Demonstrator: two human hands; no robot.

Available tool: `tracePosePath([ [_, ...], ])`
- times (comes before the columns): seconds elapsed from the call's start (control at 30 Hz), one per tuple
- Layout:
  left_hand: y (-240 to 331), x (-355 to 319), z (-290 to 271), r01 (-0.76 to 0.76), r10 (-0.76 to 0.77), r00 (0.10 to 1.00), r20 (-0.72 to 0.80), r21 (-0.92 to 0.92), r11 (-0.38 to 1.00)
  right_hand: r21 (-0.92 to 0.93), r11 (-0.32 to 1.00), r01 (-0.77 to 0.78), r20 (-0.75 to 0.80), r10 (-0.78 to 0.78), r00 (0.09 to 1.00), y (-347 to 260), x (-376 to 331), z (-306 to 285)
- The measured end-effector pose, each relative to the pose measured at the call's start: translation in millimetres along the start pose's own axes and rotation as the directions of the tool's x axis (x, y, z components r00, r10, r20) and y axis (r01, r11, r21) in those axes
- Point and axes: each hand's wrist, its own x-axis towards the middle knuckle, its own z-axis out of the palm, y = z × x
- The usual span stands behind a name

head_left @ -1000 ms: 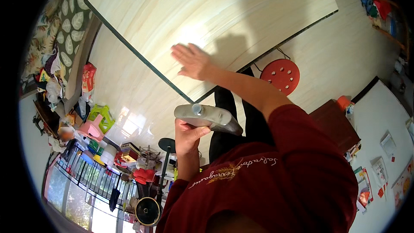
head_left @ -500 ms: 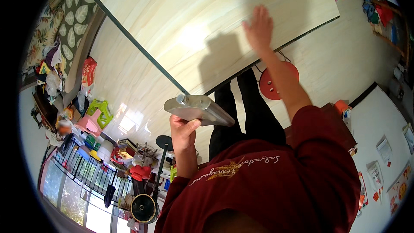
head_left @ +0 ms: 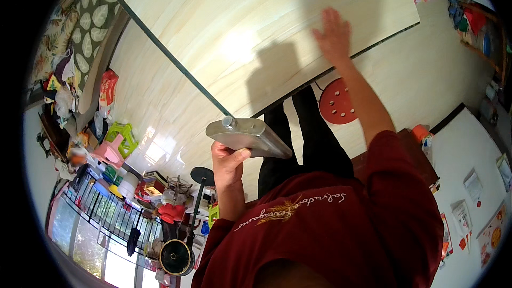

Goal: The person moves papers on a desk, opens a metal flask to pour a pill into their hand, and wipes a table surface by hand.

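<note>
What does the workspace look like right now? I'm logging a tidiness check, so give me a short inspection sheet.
Surface: pale wood table, mostly bare, sunlit.
Job's things: flat grey bottle with a small cap, held level over the floor, off the table.
Clutter: two blurred items at the table's far edge; kind unclear.
Grippers: left hand grips the bottle from below; right hand spread open over the table near its edge, contact unclear.
Cables: nothing seen.
Surroundings: red round stool under the table; crowded toys and a railing to the left; white surface to the right.
</note>
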Motion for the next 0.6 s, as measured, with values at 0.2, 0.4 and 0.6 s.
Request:
tracePosePath([
  [0.2,-3.0,1.0,-1.3,0.062,-0.066,0.996,0.065,0.059,0.996,0.666,0.733,0.140,-0.251,0.043,0.967,-71.9,-15.2,58.4],
  [0.4,-7.5,6.9,10.7,0.002,-0.002,1.000,-0.007,-0.016,1.000,0.276,0.770,0.576,0.014,-0.602,0.798,-228.5,0.9,21.8],
  [0.6,-7.5,7.2,14.1,0.032,-0.032,0.999,0.016,0.013,0.999,0.464,0.869,0.173,-0.149,-0.116,0.982,-64.0,38.3,38.0],
])
